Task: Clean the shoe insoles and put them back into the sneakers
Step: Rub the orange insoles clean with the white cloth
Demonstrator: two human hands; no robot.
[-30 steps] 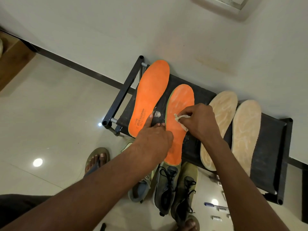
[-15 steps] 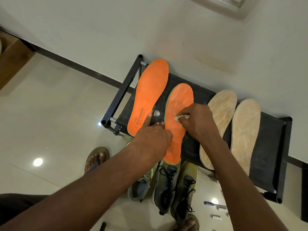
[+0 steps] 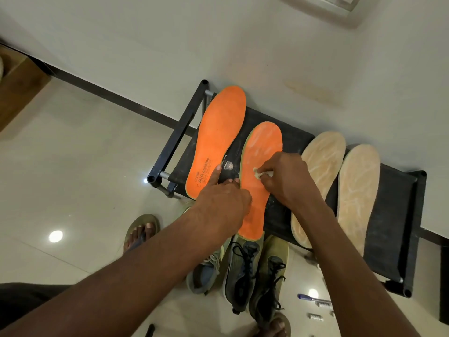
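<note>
A glossy cream tiled floor [image 3: 73,154] meets a white wall [image 3: 170,45]. On the low black fabric table [image 3: 388,190], two orange foam insoles [image 3: 218,132] are steadied by the left hand [image 3: 223,203], fingers straight. A small white wipe [image 3: 261,173] is pinched in the right hand's [image 3: 286,181] grip on the nearer one. Two beige insoles [image 3: 357,190] lie rightward; olive sneakers [image 3: 255,271] stand below.

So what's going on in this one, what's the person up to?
A person is wiping an orange insole on a black rack. The right hand pinches a small cloth against it while the left hand presses beside it. A second orange insole and two beige insoles lie alongside. The sneakers wait on the floor, insoles not yet in.
</note>
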